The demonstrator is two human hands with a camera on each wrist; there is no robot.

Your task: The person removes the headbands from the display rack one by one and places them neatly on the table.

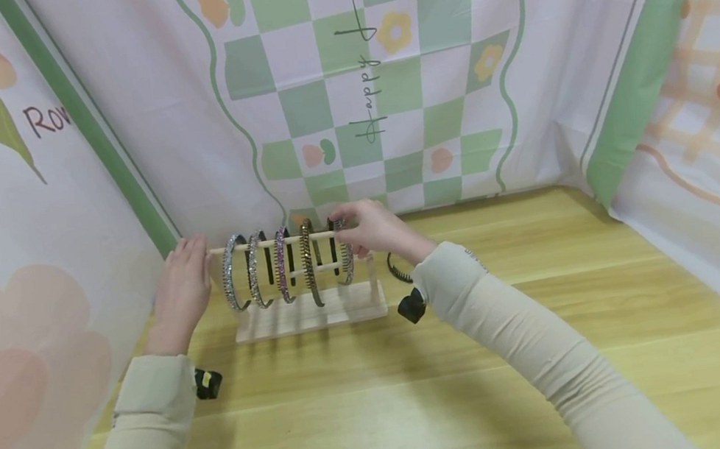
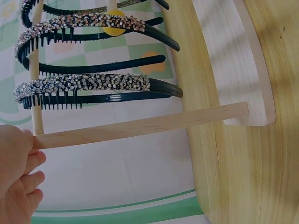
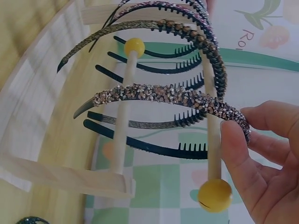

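the left hand (image 1: 182, 289) grips the rack (image 1: 356, 308) at its nine o'clock end, seemingly to steady it, while at two o'clock the right hand (image 1: 375, 227) pinches a glittery band (image 3: 163, 95) looped over the top rod (image 1: 293, 239), likely keeping it upright.

Rough glittering headbands (image 2: 88, 83), smooth matt wooden stand (image 1: 310, 316), faintly glossy wood-grained tabletop (image 1: 354, 410)

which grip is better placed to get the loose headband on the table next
Right, probably. The right grip is at the rack's right end, closer to the loose headband, though it pinches another headband. The left grip is at the opposite end.
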